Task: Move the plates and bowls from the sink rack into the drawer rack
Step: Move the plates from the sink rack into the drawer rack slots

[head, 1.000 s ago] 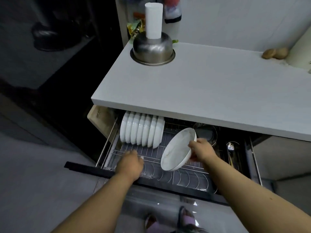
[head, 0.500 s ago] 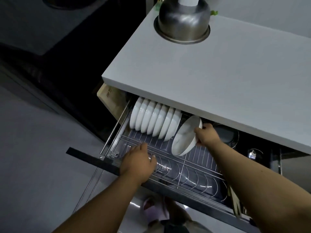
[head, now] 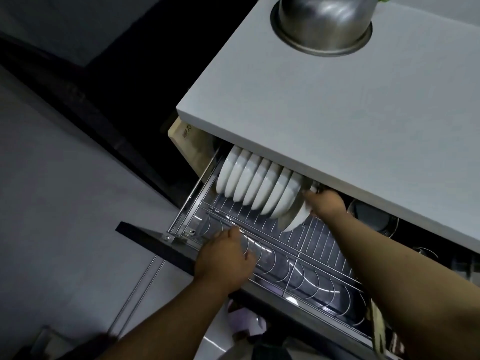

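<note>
- Left hand [head: 223,258] resting on the drawer rack [head: 259,245] front rail, grip slack, nothing held; best kept there as a brace.
- Row of white bowls [head: 257,183] standing on edge at the rack's back.
- Bowl [head: 294,219] touching the row's right end, right hand [head: 326,203] pinching its rim; best seated between wires before release.

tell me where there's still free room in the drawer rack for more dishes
Free: the back wire grid right of the bowl the right hand is slotting in, and the front row of curved dividers right of the left hand. Crowded: the back left, packed with the row of white bowls under the countertop.
</note>
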A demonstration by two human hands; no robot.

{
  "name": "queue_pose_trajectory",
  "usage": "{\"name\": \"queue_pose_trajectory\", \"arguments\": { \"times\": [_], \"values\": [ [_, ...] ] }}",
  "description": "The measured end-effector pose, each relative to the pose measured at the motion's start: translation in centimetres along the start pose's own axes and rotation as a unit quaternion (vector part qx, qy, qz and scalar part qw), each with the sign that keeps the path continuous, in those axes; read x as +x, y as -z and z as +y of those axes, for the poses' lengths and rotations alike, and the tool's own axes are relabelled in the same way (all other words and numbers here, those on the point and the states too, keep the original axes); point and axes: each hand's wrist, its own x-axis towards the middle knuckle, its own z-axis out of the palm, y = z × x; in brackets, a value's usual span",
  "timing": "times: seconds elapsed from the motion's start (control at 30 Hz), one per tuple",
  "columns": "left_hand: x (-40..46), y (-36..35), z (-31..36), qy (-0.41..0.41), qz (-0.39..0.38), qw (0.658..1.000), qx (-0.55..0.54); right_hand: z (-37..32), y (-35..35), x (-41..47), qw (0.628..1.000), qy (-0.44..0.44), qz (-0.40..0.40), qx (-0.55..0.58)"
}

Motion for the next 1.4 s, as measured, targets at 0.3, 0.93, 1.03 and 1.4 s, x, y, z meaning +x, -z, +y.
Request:
{"name": "queue_pose_trajectory", "arguments": {
  "times": [0.3, 0.93, 1.03, 1.4],
  "values": [
    [0.1, -0.4, -0.3, -0.004, 0.012, 1.000, 0.000, -2.4, -1.6, 0.9, 0.997, 0.030, -0.025, -0.069],
    [0.1, -0.8, -0.2, -0.021, 0.023, 1.000, 0.003, 2.8, -0.4, -7.7, 0.998, 0.055, 0.008, 0.011],
    [0.0, -0.8, 0.0, -0.024, 0.022, 0.999, 0.009, 4.9, 0.8, -10.9, 0.997, 0.056, 0.030, 0.033],
    [-1.6, -2.2, 8.0, -0.171, -0.028, 0.982, -0.073, 12.1, 8.9, -20.1, 0.978, 0.034, 0.179, 0.105]
  ]
}}
